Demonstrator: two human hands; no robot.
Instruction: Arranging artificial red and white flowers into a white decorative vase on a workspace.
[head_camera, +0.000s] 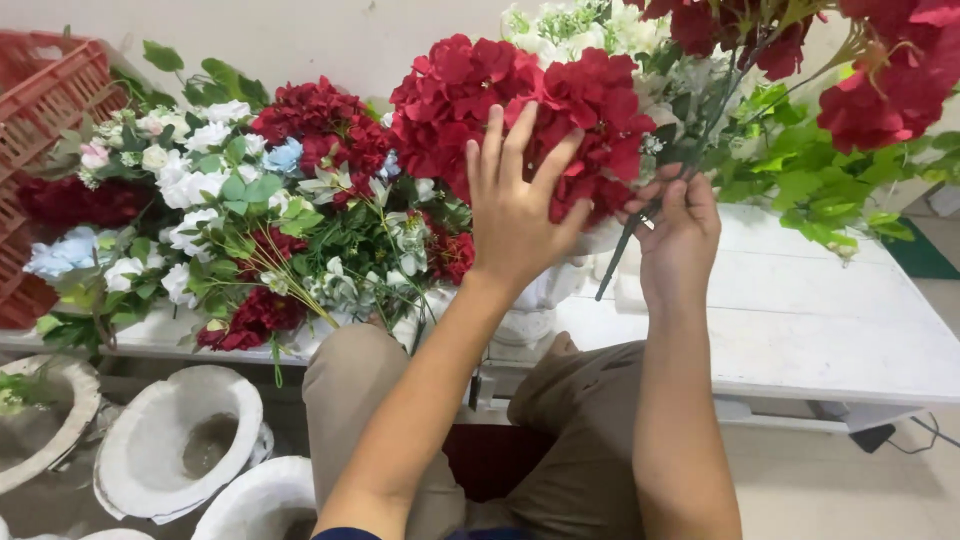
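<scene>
My left hand (517, 205) is spread flat, fingers apart, against a big cluster of dark red artificial flowers (520, 105) standing in a white urn-shaped vase (540, 300); the vase is mostly hidden behind that hand and forearm. My right hand (680, 235) is closed around a dark flower stem (625, 250) that rises up and right into more red blooms (880, 90) and green leaves (800, 180). White blossoms (580, 30) show behind the red cluster. My knees in khaki trousers (560, 420) sit just below the vase.
A heap of red, white and pale blue artificial flowers (240, 210) lies on the white wooden table (800, 320) to the left. A red plastic crate (45, 100) stands far left. White urn vases (180, 440) sit on the floor at lower left.
</scene>
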